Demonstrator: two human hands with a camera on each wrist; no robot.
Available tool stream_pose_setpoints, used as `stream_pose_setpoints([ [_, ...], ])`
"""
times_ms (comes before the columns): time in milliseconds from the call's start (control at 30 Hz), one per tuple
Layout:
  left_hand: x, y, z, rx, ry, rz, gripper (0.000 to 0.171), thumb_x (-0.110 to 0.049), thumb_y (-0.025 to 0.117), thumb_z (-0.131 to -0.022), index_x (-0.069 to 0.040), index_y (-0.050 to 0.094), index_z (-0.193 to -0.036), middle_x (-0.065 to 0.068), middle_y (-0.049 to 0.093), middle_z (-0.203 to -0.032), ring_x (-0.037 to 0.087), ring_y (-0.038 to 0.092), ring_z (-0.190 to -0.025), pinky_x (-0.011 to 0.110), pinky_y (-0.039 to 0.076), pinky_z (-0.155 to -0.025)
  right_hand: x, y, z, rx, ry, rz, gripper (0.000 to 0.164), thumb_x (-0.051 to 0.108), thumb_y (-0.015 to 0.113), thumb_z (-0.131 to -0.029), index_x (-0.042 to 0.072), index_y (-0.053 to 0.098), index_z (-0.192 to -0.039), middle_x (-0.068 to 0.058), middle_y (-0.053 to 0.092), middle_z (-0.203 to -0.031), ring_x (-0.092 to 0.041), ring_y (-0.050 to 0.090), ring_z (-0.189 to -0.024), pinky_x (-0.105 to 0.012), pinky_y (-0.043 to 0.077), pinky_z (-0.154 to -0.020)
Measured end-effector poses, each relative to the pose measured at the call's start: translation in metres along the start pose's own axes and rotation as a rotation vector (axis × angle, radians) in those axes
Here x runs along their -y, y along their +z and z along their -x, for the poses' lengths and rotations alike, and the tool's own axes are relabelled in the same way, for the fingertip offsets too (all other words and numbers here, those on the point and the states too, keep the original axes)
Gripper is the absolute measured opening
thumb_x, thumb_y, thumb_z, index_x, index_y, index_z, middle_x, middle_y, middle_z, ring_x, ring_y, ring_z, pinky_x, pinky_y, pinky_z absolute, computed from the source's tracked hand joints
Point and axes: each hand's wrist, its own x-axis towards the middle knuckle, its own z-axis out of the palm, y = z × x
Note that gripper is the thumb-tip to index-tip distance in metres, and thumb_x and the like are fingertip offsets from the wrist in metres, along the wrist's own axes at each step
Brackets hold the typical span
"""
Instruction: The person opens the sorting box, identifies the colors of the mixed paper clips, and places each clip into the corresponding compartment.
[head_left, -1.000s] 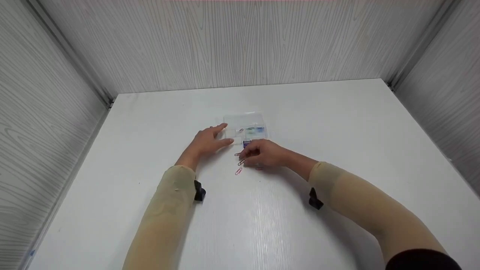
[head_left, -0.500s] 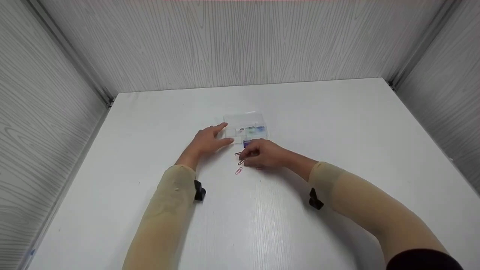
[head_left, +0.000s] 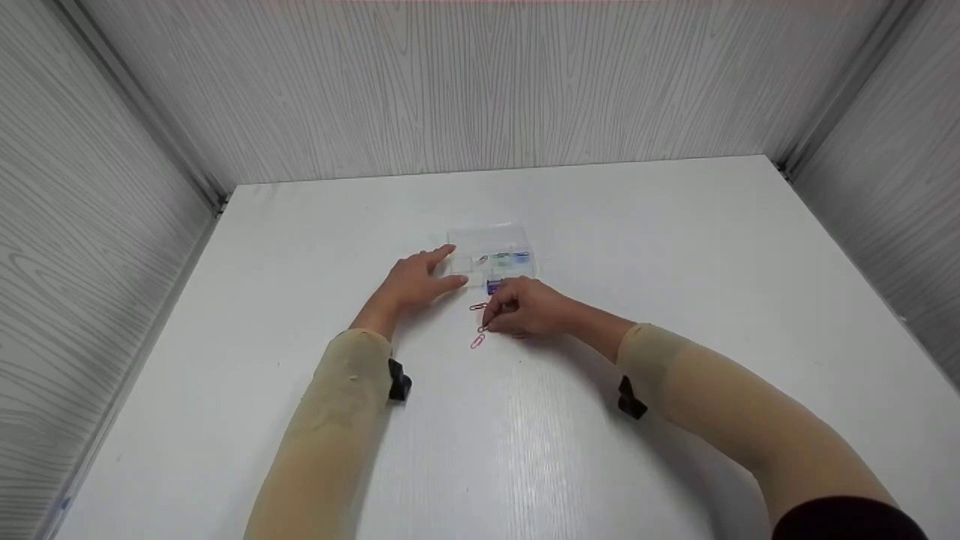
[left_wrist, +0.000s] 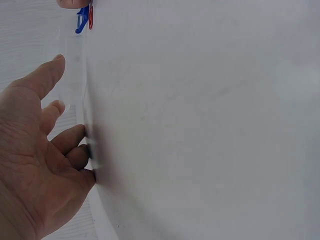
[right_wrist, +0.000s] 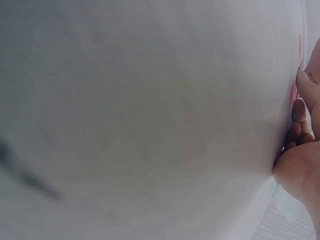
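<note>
A clear plastic compartment box [head_left: 487, 240] lies with its lid open, small clips inside. My left hand [head_left: 418, 282] rests at the box's left side, forefinger and thumb spread along its edge. Just in front of the box, my right hand [head_left: 531, 306] pinches a small brownish paper clip [head_left: 482, 329] between thumb and forefinger, close over the table. A pink paper clip [head_left: 478, 342] lies below those fingertips. Another, dark red paper clip [head_left: 478, 306] lies above them. A blue piece [head_left: 493, 286] shows at the box's front, partly behind the right hand.
More pink-red paper clips [right_wrist: 293, 91] lie under the right hand in the right wrist view. The white table [head_left: 465, 435] is bounded by a grey wood-grain back wall [head_left: 480, 90] and side walls. Small black devices sit on both wrists.
The right fingertips have closed on the brownish paper clip and shifted slightly, uncovering more of the dark red one. The left hand has stayed at the box.
</note>
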Motion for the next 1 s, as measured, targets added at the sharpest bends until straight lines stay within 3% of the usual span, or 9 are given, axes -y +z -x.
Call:
stream_pose_setpoints([
  [267, -0.0015, -0.0005, 0.0016, -0.005, -0.028, 0.012, 0.078, -0.056, 0.064, -0.101, -0.028, 0.035, -0.168, 0.009, 0.034, -0.172, 0.033, 0.023, -0.161, 0.054, 0.018, -0.129, 0.0019, 0.0001, -0.0007, 0.014, 0.049, 0.023, 0.009, 0.016, 0.079, -0.098, 0.022, 0.084, -0.094, -0.001, 0.065, -0.102, -0.018, 0.055, -0.098, -0.029, 0.050, -0.079],
  [500, -0.0026, 0.0002, 0.0023, -0.006, -0.054, 0.006, 0.079, -0.057, 0.064, -0.101, -0.030, 0.033, -0.168, 0.008, 0.031, -0.173, 0.033, 0.020, -0.161, 0.055, 0.016, -0.129, -0.0004, -0.0008, -0.0018, 0.030, 0.006, 0.023, 0.010, 0.016, 0.076, -0.101, 0.017, 0.082, -0.094, -0.002, 0.065, -0.100, -0.019, 0.056, -0.097, -0.029, 0.049, -0.079],
  [633, -0.0024, 0.0006, 0.0021, -0.009, -0.060, 0.011, 0.079, -0.058, 0.065, -0.101, -0.032, 0.034, -0.168, 0.007, 0.031, -0.173, 0.034, 0.019, -0.161, 0.056, 0.016, -0.129, -0.0001, -0.0015, -0.0009, 0.030, 0.029, 0.018, 0.010, 0.020, 0.076, -0.101, 0.019, 0.081, -0.093, -0.001, 0.063, -0.100, -0.017, 0.056, -0.096, -0.028, 0.049, -0.078],
  [867, -0.0023, 0.0002, 0.0020, -0.013, -0.047, 0.011, 0.079, -0.059, 0.064, -0.100, -0.031, 0.034, -0.168, 0.009, 0.031, -0.173, 0.035, 0.021, -0.161, 0.056, 0.017, -0.129, 0.0026, -0.0042, 0.0034, 0.028, 0.130, -0.109, 0.006, 0.024, 0.076, -0.101, 0.020, 0.081, -0.101, -0.003, 0.068, -0.099, -0.017, 0.060, -0.081, -0.028, 0.054, -0.065],
  [1000, -0.0024, 0.0012, 0.0014, -0.018, -0.046, 0.009, 0.079, -0.060, 0.064, -0.100, -0.031, 0.035, -0.168, 0.009, 0.033, -0.172, 0.035, 0.022, -0.161, 0.055, 0.018, -0.129, 0.0033, -0.0056, 0.0054, -0.001, 0.151, -0.124, 0.006, 0.025, 0.078, -0.100, 0.021, 0.080, -0.101, -0.001, 0.070, -0.098, -0.016, 0.061, -0.082, -0.026, 0.053, -0.066],
])
